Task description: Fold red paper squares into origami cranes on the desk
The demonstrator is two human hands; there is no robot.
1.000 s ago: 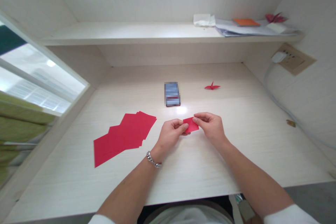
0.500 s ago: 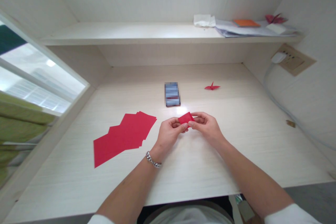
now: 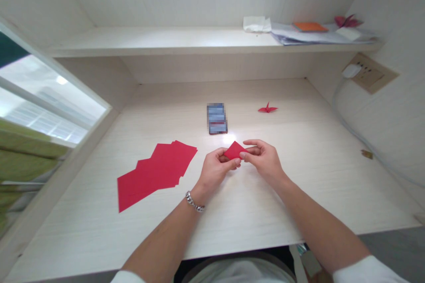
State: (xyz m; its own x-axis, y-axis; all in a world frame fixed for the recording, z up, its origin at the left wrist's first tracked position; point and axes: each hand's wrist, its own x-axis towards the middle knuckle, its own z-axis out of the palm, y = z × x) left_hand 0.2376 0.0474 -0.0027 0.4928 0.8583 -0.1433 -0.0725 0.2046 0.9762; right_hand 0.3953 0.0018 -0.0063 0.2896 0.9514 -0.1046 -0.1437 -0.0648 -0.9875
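Note:
A small folded piece of red paper [image 3: 235, 150] is held between both hands above the desk. My left hand [image 3: 215, 166] pinches its left and lower edge, thumb in front and fingers behind. At its right corner, my right hand [image 3: 264, 157] grips the paper between thumb and fingers, with the index finger lifted a little away. Left of my left hand lies a fanned stack of red paper sheets [image 3: 157, 168]. A finished red paper crane [image 3: 267, 108] rests farther back on the right.
A phone [image 3: 217, 118] with a blurred screen lies beyond my hands on the desk [image 3: 232, 221]. Above the back runs a shelf [image 3: 149, 39] with papers, an orange pad [image 3: 310, 27] and another folded red paper figure [image 3: 348, 21]. A cable [image 3: 348, 126] hangs from the wall socket [image 3: 372, 75].
The folded red paper has turned slightly, its point now facing up and away. My right index finger has lifted off its upper edge.

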